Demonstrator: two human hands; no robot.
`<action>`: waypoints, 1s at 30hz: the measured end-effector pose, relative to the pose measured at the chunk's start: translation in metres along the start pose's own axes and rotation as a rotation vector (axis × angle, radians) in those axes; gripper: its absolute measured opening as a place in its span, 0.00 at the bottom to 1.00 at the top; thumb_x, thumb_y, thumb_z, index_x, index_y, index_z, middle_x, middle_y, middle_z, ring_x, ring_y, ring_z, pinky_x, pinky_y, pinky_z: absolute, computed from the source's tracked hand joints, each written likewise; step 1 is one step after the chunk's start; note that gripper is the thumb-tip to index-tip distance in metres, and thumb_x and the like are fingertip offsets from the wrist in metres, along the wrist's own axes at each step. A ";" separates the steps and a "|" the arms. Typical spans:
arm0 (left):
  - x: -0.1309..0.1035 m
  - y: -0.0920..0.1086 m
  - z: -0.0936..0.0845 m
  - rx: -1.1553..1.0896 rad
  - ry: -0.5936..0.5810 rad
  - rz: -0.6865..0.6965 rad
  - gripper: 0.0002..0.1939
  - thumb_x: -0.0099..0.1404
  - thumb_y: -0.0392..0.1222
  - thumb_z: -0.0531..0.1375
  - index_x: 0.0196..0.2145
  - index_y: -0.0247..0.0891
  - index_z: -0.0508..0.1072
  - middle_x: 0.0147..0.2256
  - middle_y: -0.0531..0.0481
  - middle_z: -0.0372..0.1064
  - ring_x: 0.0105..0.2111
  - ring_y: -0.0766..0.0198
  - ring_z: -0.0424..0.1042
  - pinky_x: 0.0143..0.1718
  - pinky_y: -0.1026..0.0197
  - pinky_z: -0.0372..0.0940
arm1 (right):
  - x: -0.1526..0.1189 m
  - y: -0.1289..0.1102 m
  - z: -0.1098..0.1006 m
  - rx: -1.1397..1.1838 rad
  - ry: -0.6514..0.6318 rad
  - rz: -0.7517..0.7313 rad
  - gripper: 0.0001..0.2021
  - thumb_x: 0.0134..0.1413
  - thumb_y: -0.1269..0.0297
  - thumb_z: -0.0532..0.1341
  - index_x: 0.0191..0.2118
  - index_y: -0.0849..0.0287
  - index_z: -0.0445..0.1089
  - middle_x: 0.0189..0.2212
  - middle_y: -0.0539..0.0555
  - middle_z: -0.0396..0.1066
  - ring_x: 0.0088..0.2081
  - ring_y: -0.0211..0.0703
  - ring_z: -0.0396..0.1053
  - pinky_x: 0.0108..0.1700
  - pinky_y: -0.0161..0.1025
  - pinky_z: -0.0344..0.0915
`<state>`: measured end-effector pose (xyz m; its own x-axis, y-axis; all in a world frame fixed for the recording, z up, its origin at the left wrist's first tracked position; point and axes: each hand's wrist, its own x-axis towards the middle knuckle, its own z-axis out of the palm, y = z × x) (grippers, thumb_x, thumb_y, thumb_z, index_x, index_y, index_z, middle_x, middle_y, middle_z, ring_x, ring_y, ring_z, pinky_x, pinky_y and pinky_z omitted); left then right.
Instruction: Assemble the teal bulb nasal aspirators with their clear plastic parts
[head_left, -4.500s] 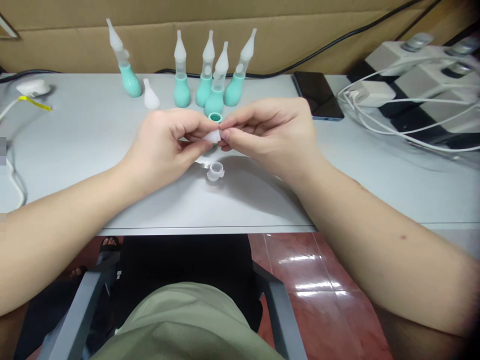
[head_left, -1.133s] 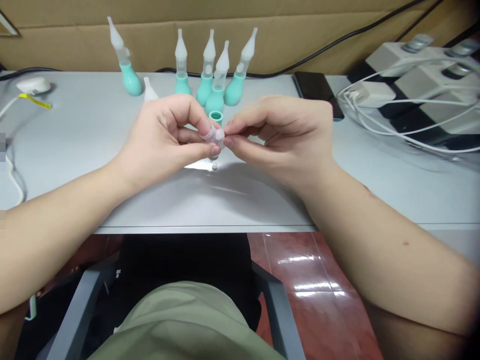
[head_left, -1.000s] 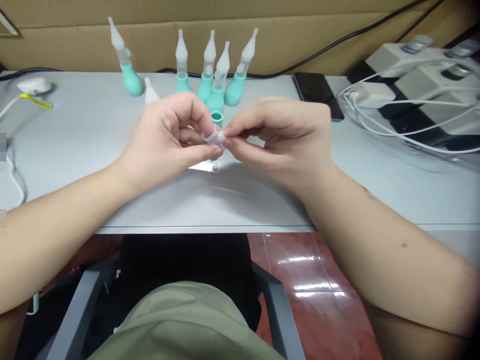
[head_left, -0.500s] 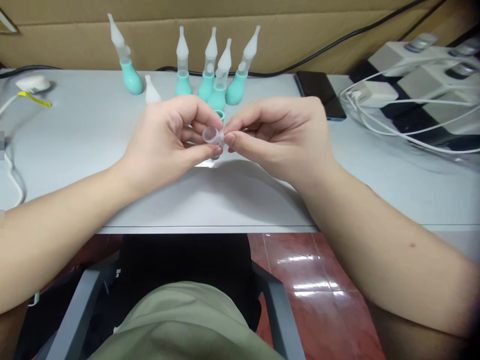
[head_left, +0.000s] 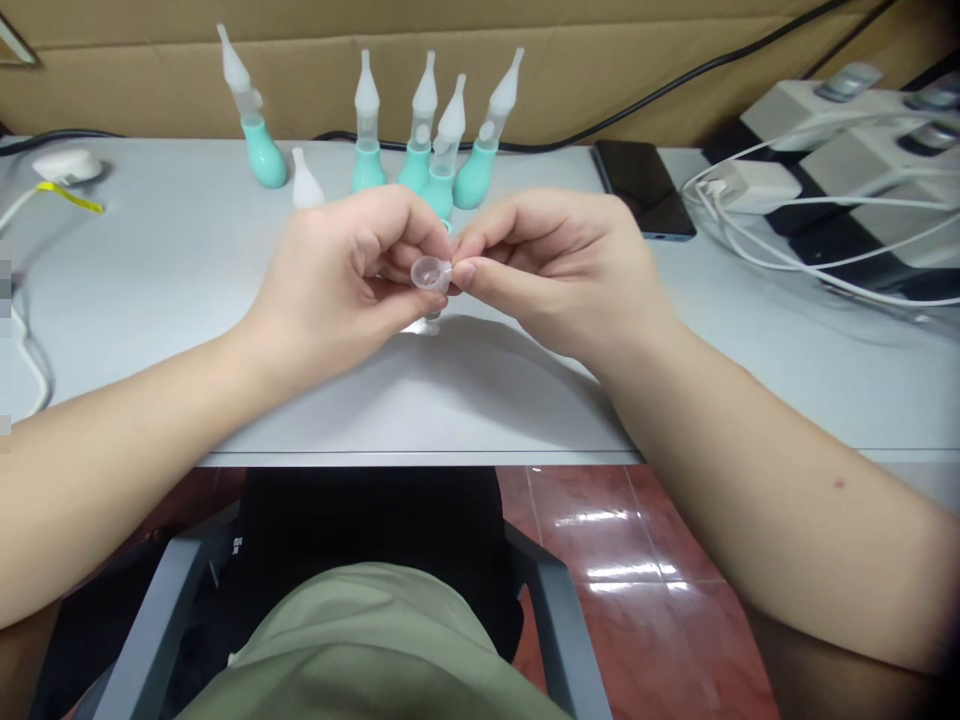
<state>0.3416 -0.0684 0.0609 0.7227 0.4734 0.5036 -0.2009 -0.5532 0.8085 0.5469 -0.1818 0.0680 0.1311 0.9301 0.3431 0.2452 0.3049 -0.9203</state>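
My left hand is closed around a short clear plastic tube, holding it between thumb and fingers. The tube's round open end faces up towards me. At its right side, the thumb and forefinger of my right hand pinch a small whitish part of the tube's wall; its exact shape is hidden by the fingertips. Just behind the hands shows the rim of a teal rubber bulb, mostly covered by my fingers. A loose white nozzle tip stands on the table behind my left hand.
Several nasal aspirators with teal bulbs, such as this aspirator, stand along the back; another aspirator stands at left. A black phone lies back right, near a white charger and cables. A white device lies far left.
The tube has turned so its open end faces more upward. Both hands stay together, shifted very slightly right, with the right fingers still pinching the tube's side.
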 end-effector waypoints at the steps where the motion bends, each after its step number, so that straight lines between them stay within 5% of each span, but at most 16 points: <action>1: 0.000 0.001 -0.001 0.008 -0.007 -0.008 0.10 0.70 0.28 0.73 0.41 0.41 0.81 0.40 0.51 0.85 0.41 0.62 0.87 0.47 0.58 0.86 | 0.001 0.001 -0.001 0.025 -0.001 0.011 0.09 0.59 0.70 0.81 0.36 0.51 0.83 0.36 0.54 0.83 0.39 0.52 0.81 0.46 0.52 0.80; 8: 0.001 -0.001 -0.005 -0.006 -0.033 -0.044 0.11 0.68 0.28 0.73 0.43 0.41 0.81 0.40 0.50 0.85 0.42 0.59 0.88 0.50 0.55 0.88 | -0.002 0.000 -0.004 -0.014 0.046 0.074 0.05 0.60 0.71 0.80 0.39 0.52 0.90 0.41 0.55 0.88 0.44 0.53 0.86 0.52 0.52 0.86; 18: 0.004 -0.017 -0.005 -0.132 -0.038 0.001 0.15 0.61 0.24 0.75 0.43 0.39 0.85 0.38 0.52 0.86 0.38 0.61 0.89 0.44 0.63 0.87 | 0.002 0.011 -0.003 0.047 0.034 -0.087 0.08 0.58 0.73 0.79 0.37 0.51 0.93 0.35 0.50 0.89 0.34 0.44 0.83 0.38 0.42 0.77; 30: 0.004 -0.019 -0.004 -0.123 -0.056 0.014 0.16 0.62 0.24 0.76 0.42 0.42 0.83 0.37 0.53 0.86 0.38 0.60 0.90 0.40 0.62 0.86 | 0.000 0.010 0.004 -0.054 0.068 -0.079 0.09 0.60 0.77 0.75 0.34 0.53 0.89 0.34 0.52 0.86 0.34 0.46 0.79 0.37 0.46 0.79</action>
<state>0.3452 -0.0537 0.0489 0.7545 0.4248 0.5003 -0.2887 -0.4697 0.8343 0.5455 -0.1781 0.0580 0.1737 0.8868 0.4282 0.3088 0.3639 -0.8788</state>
